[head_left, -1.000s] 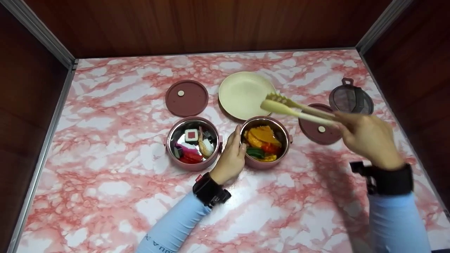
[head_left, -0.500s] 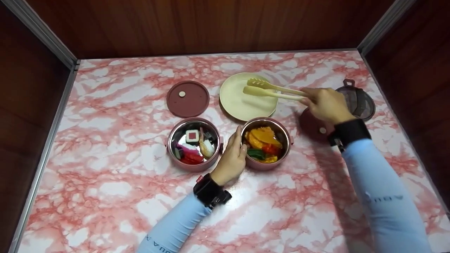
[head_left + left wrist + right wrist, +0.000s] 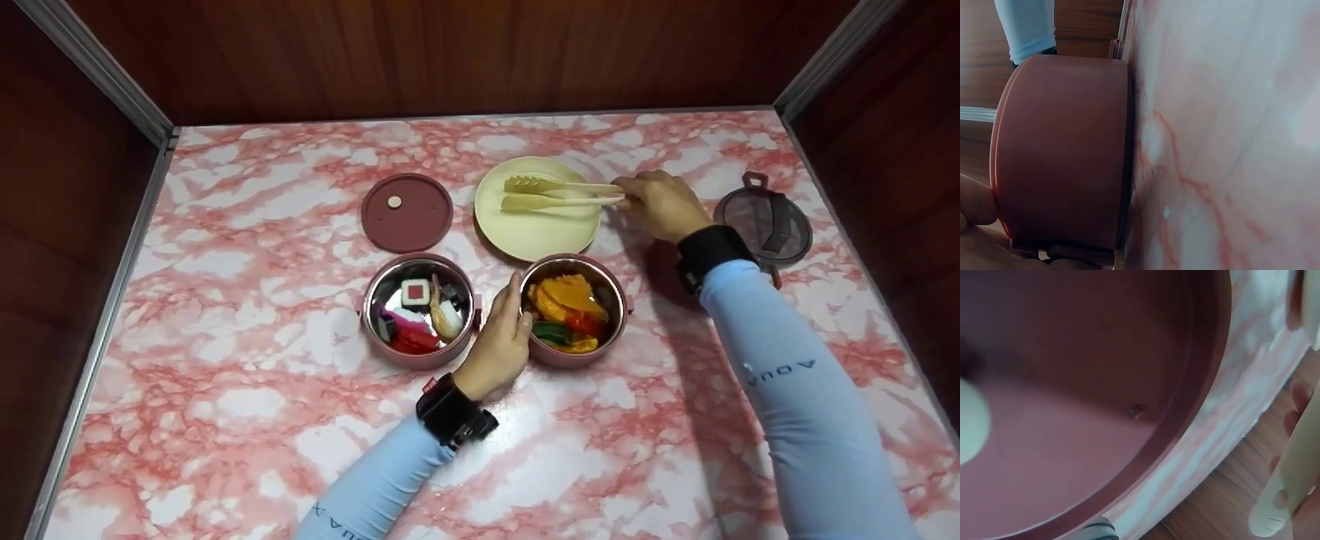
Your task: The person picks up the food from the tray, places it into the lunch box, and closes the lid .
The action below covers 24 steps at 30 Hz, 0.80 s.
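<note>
"So, how far along does this look?"

"Fairly far, I'd judge. The left bowl [image 3: 416,362] and the right bowl [image 3: 574,361] both hold food [image 3: 570,296], and the tongs [image 3: 532,203] are over the plate [image 3: 525,236], at the far side of the desk [image 3: 247,450]. Whether they touch it, I can't tell. They aren't let go yet, and neither bowl is covered."

"And the hands?"

"The right hand [image 3: 660,202] has its grip clamped on the handle end of the tongs, whose two arms stand apart. The left hand [image 3: 495,349] wraps round nothing: its fingers lie extended against the left side of the right bowl."

"Count it all for me."

"Two bowls, one plate, one pair of tongs. Two lids: the left lid [image 3: 407,214] beyond the left bowl, and the right lid [image 3: 1072,455], partly hidden under the right arm in the head view. One round see-through item [image 3: 750,217] at far right. Inside the left bowl I count one white square piece [image 3: 415,294] with a red centre; the remaining food overlaps too much."
</note>
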### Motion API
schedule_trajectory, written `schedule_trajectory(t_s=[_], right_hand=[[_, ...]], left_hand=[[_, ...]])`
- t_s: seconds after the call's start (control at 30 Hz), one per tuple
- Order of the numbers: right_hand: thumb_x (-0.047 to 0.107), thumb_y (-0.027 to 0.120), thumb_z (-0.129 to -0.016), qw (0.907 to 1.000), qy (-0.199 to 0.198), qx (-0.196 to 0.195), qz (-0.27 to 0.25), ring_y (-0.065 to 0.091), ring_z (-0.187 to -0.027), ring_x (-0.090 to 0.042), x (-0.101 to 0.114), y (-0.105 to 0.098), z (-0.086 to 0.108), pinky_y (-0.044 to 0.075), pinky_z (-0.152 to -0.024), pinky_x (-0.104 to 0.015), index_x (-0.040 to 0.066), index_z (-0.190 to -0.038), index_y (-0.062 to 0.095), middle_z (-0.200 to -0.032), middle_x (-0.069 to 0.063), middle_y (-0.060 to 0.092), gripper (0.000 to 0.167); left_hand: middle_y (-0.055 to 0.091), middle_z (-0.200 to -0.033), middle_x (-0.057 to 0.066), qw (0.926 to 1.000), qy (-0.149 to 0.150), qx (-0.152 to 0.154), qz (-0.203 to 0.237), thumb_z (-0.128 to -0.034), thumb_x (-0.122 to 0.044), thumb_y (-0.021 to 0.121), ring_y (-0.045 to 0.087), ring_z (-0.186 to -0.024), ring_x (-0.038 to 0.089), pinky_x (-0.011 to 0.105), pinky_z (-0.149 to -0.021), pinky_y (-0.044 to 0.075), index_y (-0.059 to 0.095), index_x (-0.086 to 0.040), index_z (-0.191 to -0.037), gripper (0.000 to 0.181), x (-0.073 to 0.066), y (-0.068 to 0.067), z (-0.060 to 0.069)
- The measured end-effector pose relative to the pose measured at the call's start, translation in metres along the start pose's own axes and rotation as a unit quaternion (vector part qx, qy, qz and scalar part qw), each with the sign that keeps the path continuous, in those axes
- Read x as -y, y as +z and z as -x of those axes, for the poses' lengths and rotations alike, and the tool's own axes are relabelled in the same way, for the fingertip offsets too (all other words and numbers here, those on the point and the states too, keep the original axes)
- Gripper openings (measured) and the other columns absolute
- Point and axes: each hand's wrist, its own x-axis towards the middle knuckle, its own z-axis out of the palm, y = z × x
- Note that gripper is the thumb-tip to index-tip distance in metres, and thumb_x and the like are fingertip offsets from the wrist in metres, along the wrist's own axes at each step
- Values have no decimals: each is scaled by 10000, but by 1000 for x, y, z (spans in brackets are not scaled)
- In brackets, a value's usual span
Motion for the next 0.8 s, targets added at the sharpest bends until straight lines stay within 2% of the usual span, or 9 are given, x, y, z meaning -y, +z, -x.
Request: schedule_trajectory(t_s=[0.3,0.5,0.63,0.8], right_hand=[[46,667,-898,9996,214,207,-2,574,-905,-395,-1,9,-14,475,-787,-544,115,-1227,674,-964,-163,657,337],[105,687,-906,9995,170,226,105,541,-1010,-419,2,11,-13,439,-876,-562,113,-1323,626,-1083,-165,635,421],[126,698,-914,9998,64,171,34,523,-1082,-421,7,6,-15,391,-968,-565,74,-1390,576,-1171,-184,619,494],[95,730,-888,9999,32,-135,-70,512,-1129,-434,17,-14,-14,384,-979,-595,50,-1346,610,-1221,-214,593,475]], left_hand=[[162,-1612,197,10000,42,36,20,-1055,-92,391,237,-1453,315,403,-1182,200,68,-1,-1577,621,-1,1,1],[151,-1614,202,9999,89,50,34,-1053,-86,393,221,-1459,315,396,-1186,182,63,10,-1574,624,-1,1,1],[158,-1612,203,9999,75,53,-47,-1056,-91,388,224,-1457,318,399,-1186,181,64,9,-1574,619,0,1,0],[156,-1617,187,10000,-1,32,-31,-1061,-100,387,213,-1462,304,400,-1187,178,67,-8,-1579,616,3,0,0]])
